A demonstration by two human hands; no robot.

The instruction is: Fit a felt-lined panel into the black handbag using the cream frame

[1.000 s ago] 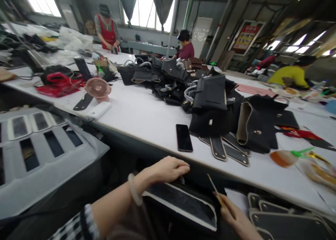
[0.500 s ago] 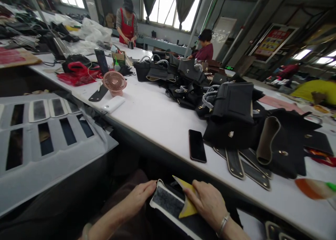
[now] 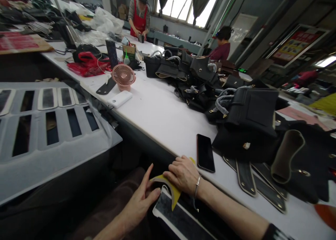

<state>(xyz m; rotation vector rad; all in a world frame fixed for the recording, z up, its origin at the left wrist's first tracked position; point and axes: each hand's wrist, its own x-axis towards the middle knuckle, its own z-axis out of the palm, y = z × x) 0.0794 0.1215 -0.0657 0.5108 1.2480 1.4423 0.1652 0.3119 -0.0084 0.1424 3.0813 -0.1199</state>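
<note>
My right hand is closed on a curved yellow sheet, bent over a dark strip with a white border. The sheet's kind is not clear; its underside looks paler. My left hand is at the strip's upper left corner, index finger stretched up and thumb apart from it. The thumb tip is close to the white border, and the sheet's left end reaches the fingers. Some left fingers are hidden. The strip lies low in front of me, below the table edge, its lower end out of view.
A phone lies near the edge of the white table. Black handbags and straps are piled to the right. A pink fan and a white device stand farther left. Framed strips lie on a grey sheet.
My right hand has moved up and left with the yellow sheet, towards the strip's corner. My left fingers have spread from their grip there. The view has shifted slightly right.
</note>
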